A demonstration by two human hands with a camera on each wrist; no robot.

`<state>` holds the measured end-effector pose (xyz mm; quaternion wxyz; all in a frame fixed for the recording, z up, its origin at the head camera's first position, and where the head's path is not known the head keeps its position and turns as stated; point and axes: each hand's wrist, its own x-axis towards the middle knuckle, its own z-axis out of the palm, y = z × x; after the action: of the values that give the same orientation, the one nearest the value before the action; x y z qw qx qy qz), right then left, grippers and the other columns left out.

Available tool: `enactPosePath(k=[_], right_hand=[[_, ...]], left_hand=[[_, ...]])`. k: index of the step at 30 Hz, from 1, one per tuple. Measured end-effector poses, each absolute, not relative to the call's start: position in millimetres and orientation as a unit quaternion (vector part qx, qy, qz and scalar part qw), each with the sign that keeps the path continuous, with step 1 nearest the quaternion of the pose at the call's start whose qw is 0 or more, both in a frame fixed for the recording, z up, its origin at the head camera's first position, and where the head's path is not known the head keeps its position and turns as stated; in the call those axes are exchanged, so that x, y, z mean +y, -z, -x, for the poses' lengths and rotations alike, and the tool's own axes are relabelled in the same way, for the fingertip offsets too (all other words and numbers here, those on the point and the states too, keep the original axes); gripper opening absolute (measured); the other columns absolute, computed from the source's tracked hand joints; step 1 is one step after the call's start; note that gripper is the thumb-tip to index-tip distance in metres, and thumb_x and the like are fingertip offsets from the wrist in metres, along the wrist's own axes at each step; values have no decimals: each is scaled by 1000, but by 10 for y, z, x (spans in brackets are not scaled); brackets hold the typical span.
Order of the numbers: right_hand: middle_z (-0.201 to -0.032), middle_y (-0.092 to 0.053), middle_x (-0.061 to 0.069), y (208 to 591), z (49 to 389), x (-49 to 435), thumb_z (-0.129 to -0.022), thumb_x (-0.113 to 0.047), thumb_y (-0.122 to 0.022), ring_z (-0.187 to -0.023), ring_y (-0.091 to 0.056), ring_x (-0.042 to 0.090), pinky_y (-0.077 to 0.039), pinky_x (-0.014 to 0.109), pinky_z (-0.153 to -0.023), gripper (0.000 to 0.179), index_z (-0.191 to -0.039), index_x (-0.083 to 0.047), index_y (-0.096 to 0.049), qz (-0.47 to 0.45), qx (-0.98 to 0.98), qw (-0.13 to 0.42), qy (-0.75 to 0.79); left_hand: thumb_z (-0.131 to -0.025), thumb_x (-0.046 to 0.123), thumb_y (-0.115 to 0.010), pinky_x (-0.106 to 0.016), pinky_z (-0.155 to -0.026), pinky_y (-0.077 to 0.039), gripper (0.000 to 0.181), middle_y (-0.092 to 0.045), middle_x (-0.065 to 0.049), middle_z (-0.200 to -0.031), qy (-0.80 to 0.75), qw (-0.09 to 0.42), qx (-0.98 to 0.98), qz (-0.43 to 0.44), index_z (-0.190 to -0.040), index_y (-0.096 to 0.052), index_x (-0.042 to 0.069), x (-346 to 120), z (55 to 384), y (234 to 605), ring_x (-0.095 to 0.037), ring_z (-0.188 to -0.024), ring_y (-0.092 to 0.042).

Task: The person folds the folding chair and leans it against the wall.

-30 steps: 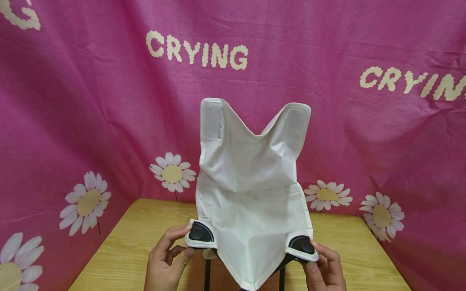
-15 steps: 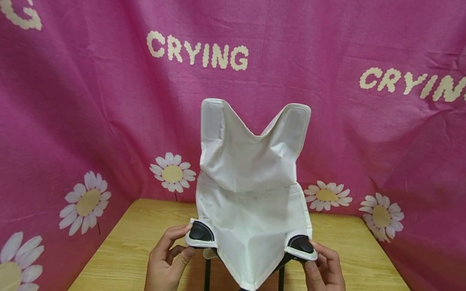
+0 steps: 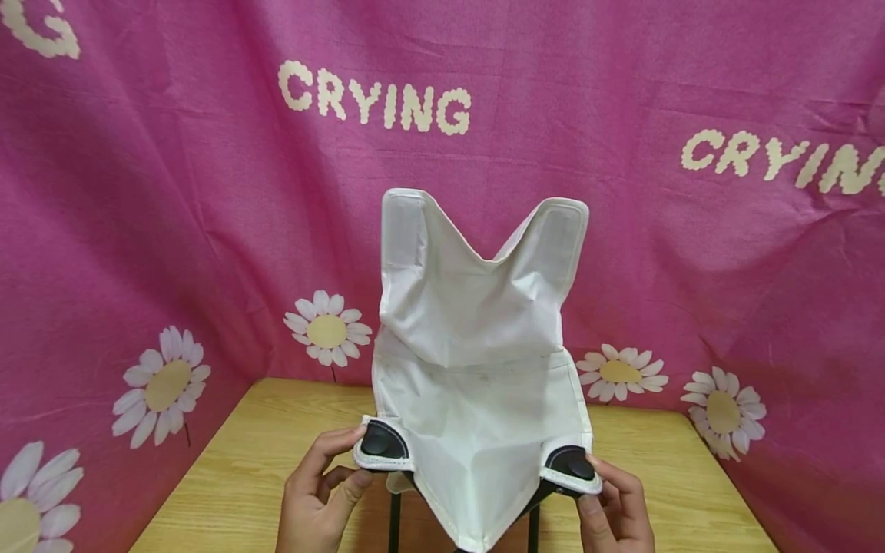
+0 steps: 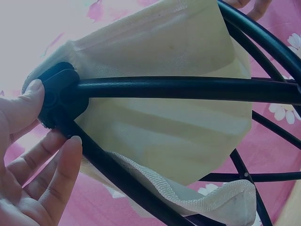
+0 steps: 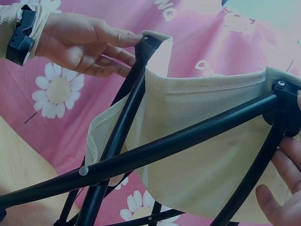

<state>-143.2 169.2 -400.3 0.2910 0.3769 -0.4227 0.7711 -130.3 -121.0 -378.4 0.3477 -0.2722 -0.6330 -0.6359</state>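
Note:
A small folding chair (image 3: 477,322) with a white fabric seat and raised back stands in the middle of the head view. My left hand (image 3: 314,491) pinches the seat's front left corner, where a black corner pocket (image 3: 382,440) shows. At the front right corner, the thumb and fingers of my right hand (image 3: 618,507) pinch the matching black pocket (image 3: 571,462). From the left wrist, a black plastic joint (image 4: 61,92) sits between thumb and fingers, with dark tubes (image 4: 178,88) running from it. Another black joint (image 5: 282,101) appears beside my right hand (image 5: 287,197) in the right wrist view.
The chair's black legs (image 3: 395,522) come down over a light wooden table (image 3: 228,453). A pink curtain (image 3: 553,92) with daisies and cream lettering surrounds the table at the back and sides. Crossed tubes (image 5: 94,165) lie under the seat.
Both hands keep their grip on the front corners. The right corner and right hand have shifted very slightly left; the chair otherwise looks the same.

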Motion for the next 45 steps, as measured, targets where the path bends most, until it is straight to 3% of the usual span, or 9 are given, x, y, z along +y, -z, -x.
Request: enactPosePath(k=[27,35,45], right_hand=[[-110,-57,21,3965,1405,1684,-85,20,-33,-100,-55,21,-45,25,-85,37,-122,19,-31,-356,-449,291,-766],[-109,-57,20,3948,1397,1662,-85,20,-33,-98,-55,21,-45,25,-84,37,-122,18,-33,-354,-451,296,-764],[-109,-58,20,3952,1407,1655,-85,20,-32,-99,-56,21,-45,25,-85,37,-122,18,-32,-357,-453,301,-760]], left_hand=[[-73,-19,-61,-24,-66,-51,48,-54,-17,-114,639,321,-662,225,-117,-52,-6,-1166,1253,3731,-17,-107,-53],[-74,-16,-62,-24,-66,-51,47,-55,-14,-114,640,309,-675,198,-118,-53,-3,-1156,1246,3707,-16,-98,-55],[-70,-21,-61,-20,-65,-50,49,-55,-18,-113,629,352,-643,259,-116,-52,-7,-1153,1303,3744,-16,-98,-56]])
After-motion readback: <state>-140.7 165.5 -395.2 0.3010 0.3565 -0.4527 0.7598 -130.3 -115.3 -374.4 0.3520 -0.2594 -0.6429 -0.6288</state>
